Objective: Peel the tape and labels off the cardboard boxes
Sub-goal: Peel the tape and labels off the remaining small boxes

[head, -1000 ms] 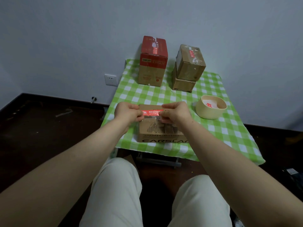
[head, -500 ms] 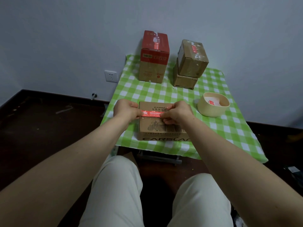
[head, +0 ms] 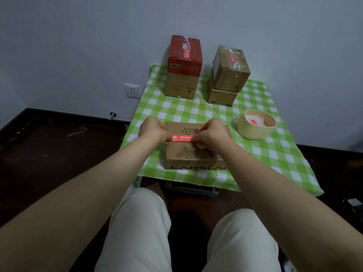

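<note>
A flat brown cardboard box [head: 188, 158] printed with black lettering lies near the front edge of the green checked table [head: 275, 154]. A strip of red tape [head: 181, 138] runs across its top. My left hand [head: 153, 130] pinches the tape's left end at the box's left edge. My right hand [head: 211, 134] has its fingers curled over the tape toward the right, covering that part. Whether the strip is lifted off the cardboard cannot be told.
At the back stand a tall red-topped box [head: 183, 67] and two stacked brown boxes [head: 228, 73] bearing tape scraps. A beige bowl [head: 255, 132] with peeled scraps sits at the right. My knees are below the table's front edge; a dark floor surrounds it.
Both hands stay on the red tape; the view has shifted slightly. More of the strip's printed face shows between my hands than a second ago.
</note>
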